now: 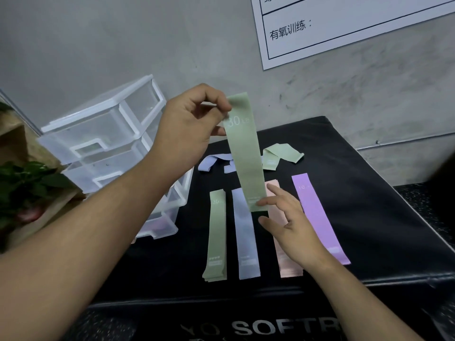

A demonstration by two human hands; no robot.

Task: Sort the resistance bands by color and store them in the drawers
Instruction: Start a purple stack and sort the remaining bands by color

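My left hand [187, 129] pinches the top end of a green band [246, 153] marked 30 LB, which hangs straight down above the black box [369, 193]. My right hand [293, 225] has straight fingers, and one fingertip touches the band's lower end. Flat on the box lie a green stack [216, 237], a blue band [245, 237], a pink band [286, 262] partly under my right hand, and a purple band [317, 217]. Farther back sit a crumpled blue band [214, 162] and a folded green band [280, 156].
A clear plastic drawer unit [105, 143] stands left of the box against the grey wall; its lowest drawer looks pulled out a little. A green plant [22, 183] is at the far left. A white printed sheet [344, 25] hangs on the wall.
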